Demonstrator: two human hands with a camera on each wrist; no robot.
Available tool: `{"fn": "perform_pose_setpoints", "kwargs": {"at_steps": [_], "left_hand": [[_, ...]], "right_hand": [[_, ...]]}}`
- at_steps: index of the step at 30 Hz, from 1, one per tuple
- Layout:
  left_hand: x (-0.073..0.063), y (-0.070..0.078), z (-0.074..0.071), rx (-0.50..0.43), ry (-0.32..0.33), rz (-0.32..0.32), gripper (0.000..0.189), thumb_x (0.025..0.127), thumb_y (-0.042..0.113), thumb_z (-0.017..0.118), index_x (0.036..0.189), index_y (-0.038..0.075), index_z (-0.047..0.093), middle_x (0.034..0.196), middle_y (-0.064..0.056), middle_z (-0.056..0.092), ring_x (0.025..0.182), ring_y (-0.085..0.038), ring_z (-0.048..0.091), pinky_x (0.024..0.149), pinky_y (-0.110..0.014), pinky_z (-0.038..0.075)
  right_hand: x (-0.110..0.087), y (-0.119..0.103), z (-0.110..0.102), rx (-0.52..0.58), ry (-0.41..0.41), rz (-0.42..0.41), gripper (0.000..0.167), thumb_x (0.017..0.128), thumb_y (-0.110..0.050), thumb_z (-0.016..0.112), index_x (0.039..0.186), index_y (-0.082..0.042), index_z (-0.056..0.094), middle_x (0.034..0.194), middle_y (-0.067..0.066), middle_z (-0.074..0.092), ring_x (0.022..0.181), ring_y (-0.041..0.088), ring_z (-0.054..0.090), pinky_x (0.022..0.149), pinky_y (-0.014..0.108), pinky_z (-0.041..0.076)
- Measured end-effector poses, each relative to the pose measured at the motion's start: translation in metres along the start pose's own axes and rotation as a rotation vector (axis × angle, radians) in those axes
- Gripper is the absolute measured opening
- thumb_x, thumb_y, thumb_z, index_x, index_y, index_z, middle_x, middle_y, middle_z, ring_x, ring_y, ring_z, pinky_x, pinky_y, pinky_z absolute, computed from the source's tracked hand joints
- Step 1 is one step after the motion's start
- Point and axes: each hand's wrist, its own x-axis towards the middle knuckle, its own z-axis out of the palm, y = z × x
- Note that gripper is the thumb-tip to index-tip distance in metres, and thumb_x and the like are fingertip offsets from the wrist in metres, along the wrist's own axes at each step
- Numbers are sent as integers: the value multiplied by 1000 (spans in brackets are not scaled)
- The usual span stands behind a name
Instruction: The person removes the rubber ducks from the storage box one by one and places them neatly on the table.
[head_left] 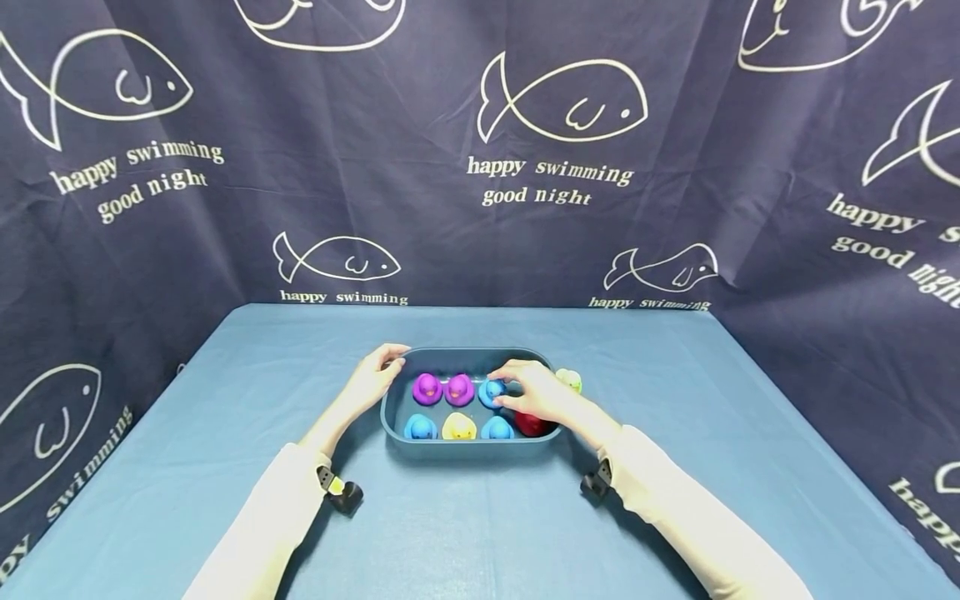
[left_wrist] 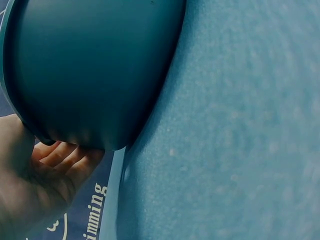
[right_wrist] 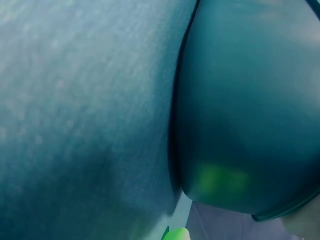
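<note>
A dark teal oblong bin (head_left: 472,447) stands on the table with several rubber ducks in it. My left hand (head_left: 373,379) holds the bin's left end near the rim; in the left wrist view its fingers (left_wrist: 75,165) lie against the outer wall. Inside the bin, the thumb and fingers of my right hand (head_left: 542,392) close around a blue duck (head_left: 491,390) in the back row. Left of it sit two purple ducks (head_left: 427,389). The front row has a blue duck (head_left: 421,427), a yellow duck (head_left: 459,427) and another blue duck (head_left: 497,429). A red object (head_left: 530,425) is partly covered by my right hand.
Just outside the bin's right end is a yellow-green duck (head_left: 570,380), partly behind my right hand. A blue cloth covers the table (head_left: 480,533). Dark curtains (head_left: 420,183) with fish prints hang behind and at both sides.
</note>
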Motion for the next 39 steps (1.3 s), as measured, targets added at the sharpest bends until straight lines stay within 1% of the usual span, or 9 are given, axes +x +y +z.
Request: {"fn": "perform_pose_setpoints", "kwargs": {"at_steps": [5, 8, 12, 17, 23, 29, 34, 39], "left_hand": [[-1, 1, 0, 10, 6, -2, 29, 94, 8, 51, 121, 0, 57, 110, -21, 62, 81, -15, 52, 63, -22, 43], [0, 2, 1, 1, 9, -8, 29, 94, 9, 51, 121, 0, 57, 109, -20, 63, 80, -15, 52, 63, -21, 43], [-1, 2, 1, 2, 8, 1, 29, 94, 9, 51, 121, -1, 57, 108, -21, 62, 79, -15, 52, 62, -22, 43], [-1, 2, 1, -4, 5, -8, 28, 94, 10, 51, 121, 1, 57, 108, -20, 63, 79, -18, 52, 62, -22, 43], [-2, 0, 1, 8, 8, 10, 29, 94, 9, 51, 121, -1, 56, 107, -20, 63, 82, -16, 53, 66, -22, 43], [-4, 0, 2, -5, 12, 4, 28, 94, 9, 52, 120, -2, 57, 110, -22, 63, 85, -18, 54, 64, -20, 43], [-3, 0, 3, -27, 8, 0, 29, 94, 9, 52, 121, -2, 56, 110, -23, 62, 83, -18, 54, 62, -20, 43], [-2, 3, 1, -9, 13, 12, 28, 94, 7, 52, 119, -3, 57, 108, -22, 63, 82, -16, 53, 64, -21, 44]], "right_hand": [[0, -2, 1, 0, -17, 37, 40, 77, -24, 76, 110, -4, 67, 99, 7, 67, 91, 19, 62, 83, 35, 51], [0, -1, 1, 5, -14, 51, 37, 77, -24, 77, 108, -6, 68, 96, 6, 67, 88, 19, 61, 80, 34, 51], [-1, 0, 2, 21, -8, 62, 34, 77, -22, 77, 106, -7, 68, 95, 5, 67, 86, 19, 61, 79, 33, 51], [-1, -1, 2, 24, -7, 56, 34, 77, -21, 77, 106, -5, 69, 94, 6, 66, 86, 19, 61, 79, 33, 51], [-2, -1, 2, 15, 12, 41, 39, 76, -19, 77, 109, -1, 66, 95, 8, 67, 86, 19, 63, 79, 34, 52], [-2, 0, 0, 36, 28, 17, 33, 77, -18, 76, 105, -3, 66, 95, 7, 68, 87, 19, 65, 81, 34, 51], [-3, 0, -6, 48, 62, -5, 33, 78, -16, 75, 107, -3, 67, 99, 8, 68, 88, 20, 63, 80, 35, 51], [-3, -2, -16, 70, 50, 16, 37, 79, -19, 75, 112, -4, 66, 103, 8, 67, 92, 20, 62, 83, 36, 51]]}}
